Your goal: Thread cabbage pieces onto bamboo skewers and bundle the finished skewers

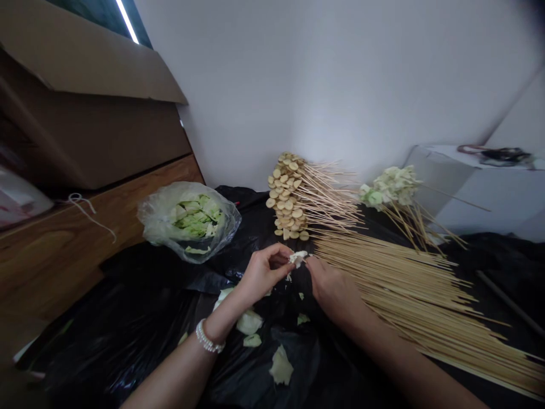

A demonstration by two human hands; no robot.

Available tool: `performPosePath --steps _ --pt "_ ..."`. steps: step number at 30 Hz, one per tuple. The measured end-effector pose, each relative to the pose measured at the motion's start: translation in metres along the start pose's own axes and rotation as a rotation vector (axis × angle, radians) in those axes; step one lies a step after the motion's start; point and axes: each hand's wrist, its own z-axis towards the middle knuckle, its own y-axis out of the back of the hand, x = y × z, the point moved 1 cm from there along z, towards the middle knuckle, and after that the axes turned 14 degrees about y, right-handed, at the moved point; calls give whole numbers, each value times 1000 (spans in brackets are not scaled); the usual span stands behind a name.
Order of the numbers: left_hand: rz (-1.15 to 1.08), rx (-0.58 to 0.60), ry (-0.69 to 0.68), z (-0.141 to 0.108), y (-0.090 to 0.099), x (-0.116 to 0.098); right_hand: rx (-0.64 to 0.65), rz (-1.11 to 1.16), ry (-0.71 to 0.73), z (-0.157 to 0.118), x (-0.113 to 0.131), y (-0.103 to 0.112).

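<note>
My left hand [269, 269], with a white beaded bracelet at the wrist, pinches a small pale cabbage piece [298, 257] between thumb and fingers. Just to its right, my right hand [330, 282] is closed on a thin wooden skewer, mostly hidden by the fingers, whose end meets the cabbage. Below the hands, loose cabbage leaves [281, 366] and small scraps lie on black plastic sheeting [238, 375]. A long spread of bare wooden skewers [409, 284] lies beside my right hand and forearm.
A clear plastic bag [149, 211] of cut cabbage stands at left. Skewers tipped with round pale slices [287, 196] are stacked ahead. Skewered cabbage [394, 186] leans by a white box [443, 159] at right. A cardboard box [106, 133] sits on a wooden surface [63, 250].
</note>
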Motion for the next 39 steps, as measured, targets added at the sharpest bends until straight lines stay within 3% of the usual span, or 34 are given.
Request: performPosePath --steps 2,5,10,14,19,26,32,36,39 --pt "4 38 10 2 11 -4 -36 -9 1 0 -2 1" --pt "138 -15 79 4 32 -5 -94 -44 4 -1 -5 1" --pt "546 261 216 1 53 2 -134 -66 22 -3 -6 -1" --pt "716 302 216 -3 55 7 -142 -69 33 -3 -5 -2" --pt "749 210 239 -4 53 5 -146 -72 32 -4 -5 -2" --pt "426 -75 179 8 53 5 -226 -27 66 -4 -3 -1" --pt "199 -4 175 12 49 12 -215 -12 77 -5 -3 -2" --pt "415 0 196 10 48 12 -180 -4 66 -4 -2 -2" --pt "650 -145 191 9 51 12 -167 -15 61 -4 -2 -3"
